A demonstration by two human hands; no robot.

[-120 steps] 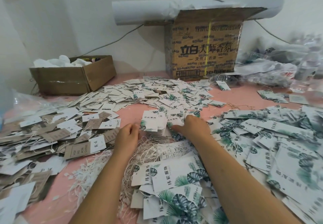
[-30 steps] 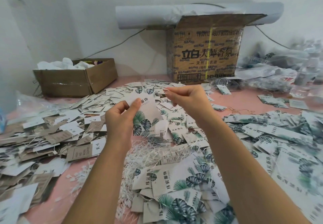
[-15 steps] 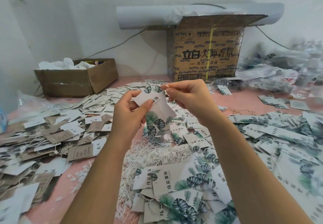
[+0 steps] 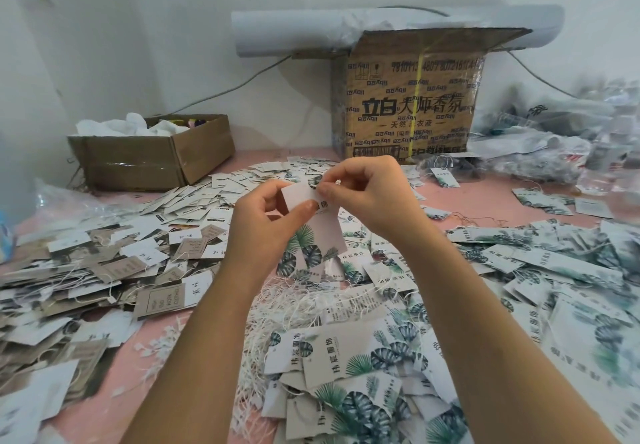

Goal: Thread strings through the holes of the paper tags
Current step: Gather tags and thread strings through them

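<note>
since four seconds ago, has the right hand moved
Yes. The right hand has lifted off the tag pile and now sits higher in view, close under the printed cardboard box, pinching at the top of the held tag.

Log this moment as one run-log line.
phase: threading | left hand: holds white leaf-printed paper tag | right hand: pinches at its top edge

Green-leafed white tag (image 4: 322, 235); perhaps cream strings (image 4: 287, 308)
</note>
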